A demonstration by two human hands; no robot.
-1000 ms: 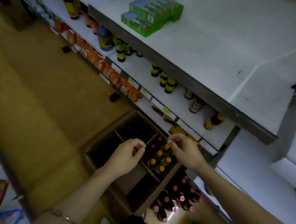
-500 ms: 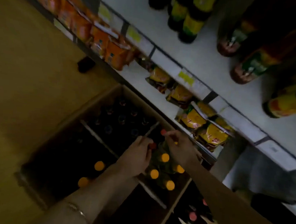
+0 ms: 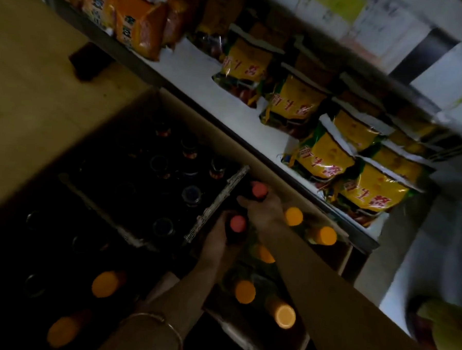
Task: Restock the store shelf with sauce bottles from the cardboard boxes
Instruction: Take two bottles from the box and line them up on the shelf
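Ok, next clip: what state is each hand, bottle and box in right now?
left hand: grips a red-capped bottle by its neck, in the box.
right hand: grips the other red-capped bottle.
orange-capped bottles: upright, capped, untouched.
cardboard box: open, dividers in place.
yellow packets: sealed, lined on the bottom shelf.

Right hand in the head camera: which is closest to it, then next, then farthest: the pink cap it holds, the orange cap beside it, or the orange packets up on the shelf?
From the right hand:
1. Pink cap, in its grip.
2. Orange cap, just to its right.
3. Orange packets, far up-left on the shelf.
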